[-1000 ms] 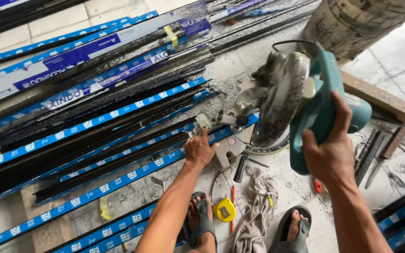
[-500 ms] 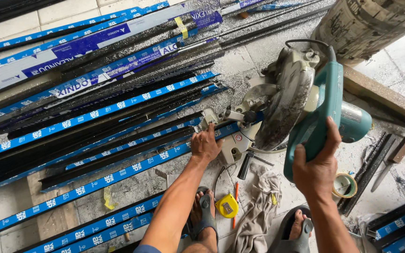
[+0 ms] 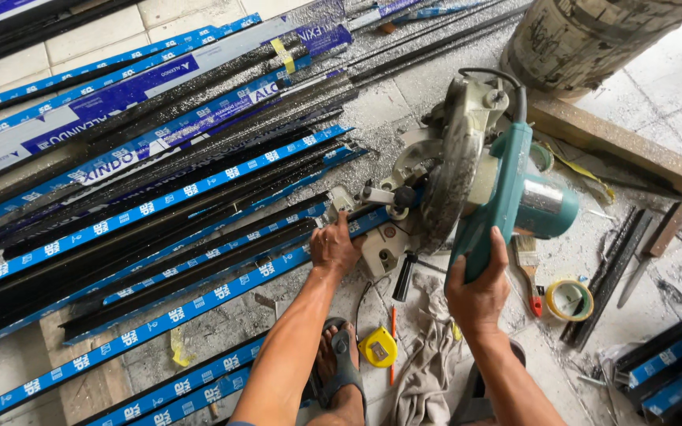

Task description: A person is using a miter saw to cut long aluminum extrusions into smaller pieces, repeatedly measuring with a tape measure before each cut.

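Nearest the camera: a sandalled foot on the floor, a yellow tape measure just beside it, an orange pencil, and a grey rag lying between the two forearms.

Right hand: closed in a full fist around the teal handle of the mitre saw, fingers wrapped round, thumb up along the grip. The saw head is tilted up; the round blade guard stands clear above the base.

Left hand: palm down, fingers spread flat and pressing on a blue-taped aluminium profile where its end meets the saw base. It pins the bar rather than clasping it.

Right of the saw: a paintbrush with red handle, a roll of tape, several short dark offcuts.

Middle ground, left: a long spread of dark profiles with blue protective film, lying side by side across the tiled floor, dusted with metal filings.

Far: a wooden plank and a grimy drum.

Progress, as judged: the bar sits positioned at the saw with the blade raised, so this cut appears not yet made; the offcuts and filings suggest other pieces are done, while many full lengths remain.
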